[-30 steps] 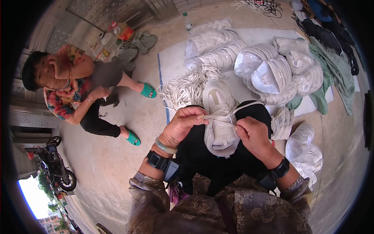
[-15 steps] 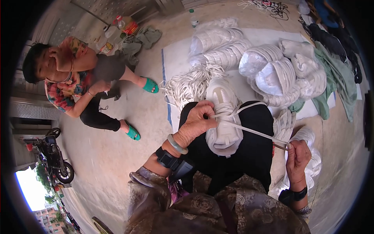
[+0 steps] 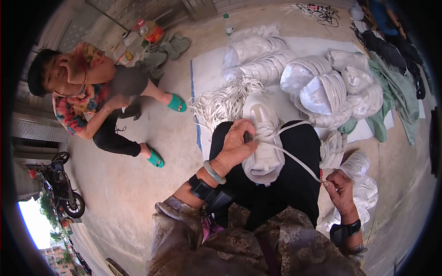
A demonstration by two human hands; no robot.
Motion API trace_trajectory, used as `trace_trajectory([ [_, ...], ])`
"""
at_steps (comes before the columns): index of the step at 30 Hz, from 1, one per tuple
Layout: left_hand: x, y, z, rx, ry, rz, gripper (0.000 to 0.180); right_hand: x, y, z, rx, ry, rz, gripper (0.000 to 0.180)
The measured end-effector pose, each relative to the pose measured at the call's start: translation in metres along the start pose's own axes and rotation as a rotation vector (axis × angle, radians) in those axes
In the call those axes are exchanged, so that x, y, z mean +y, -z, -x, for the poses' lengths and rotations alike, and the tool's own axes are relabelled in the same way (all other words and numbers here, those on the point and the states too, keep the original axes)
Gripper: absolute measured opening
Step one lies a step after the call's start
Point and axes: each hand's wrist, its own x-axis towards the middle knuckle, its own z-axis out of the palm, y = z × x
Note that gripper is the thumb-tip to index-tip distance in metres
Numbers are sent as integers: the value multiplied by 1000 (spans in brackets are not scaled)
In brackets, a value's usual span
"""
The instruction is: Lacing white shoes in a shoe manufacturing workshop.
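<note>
We see one white shoe (image 3: pixel 264 158) lying on the black trousers (image 3: pixel 299 158) of the seated person, with its toe directed away from the body; from this shoe we will tell all places. The left hand (image 3: pixel 237 142) is at the left side of the shoe, just beside its crossed laces. Its thumb and fingers are bent toward each other, but we cannot tell whether they pinch a strand there. The right hand (image 3: pixel 341 191) is to the right of the shoe and nearer to the body. Its thumb and forefinger are pressed together on a flat white lace (image 3: pixel 294 157), which runs from the shoe to this hand with a slight curve. Another strand (image 3: pixel 294 125) goes from the shoe to the right, over the knee.

Beyond the shoe and a little left, we notice a pile of loose laces (image 3: pixel 221 106). Farther beyond are rows of pale shoe parts (image 3: pixel 262 66) in clear wrapping, on a white sheet (image 3: pixel 207 69). Right of these, well apart from the shoe, lies a green cloth (image 3: pixel 384 87). To the left of the shoe, also well apart, another person (image 3: pixel 87 96) sits in green slippers (image 3: pixel 176 103).
</note>
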Motion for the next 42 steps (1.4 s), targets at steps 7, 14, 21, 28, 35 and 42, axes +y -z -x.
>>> trace_trajectory([
  [7, 29, -18, 9, 166, -308, -342, 15, -64, -68, -83, 13, 381, 382, 55],
  [14, 12, -42, 12, 288, -322, -466, 15, -61, -96, -111, -66, 302, 443, 51],
  [21, 6, -43, 8, 318, -327, -427, 21, -53, -106, -117, -67, 220, 374, 28],
  [28, 12, -42, 2, 240, -243, -468, 21, -42, -109, -128, -118, 265, 304, 21],
  [35, 19, -58, -6, 218, -213, -615, 14, -41, -102, -125, -125, 199, 305, 18],
  [42, 15, -61, -3, 260, -215, -467, 15, -34, -101, -123, -76, 229, 242, 15],
])
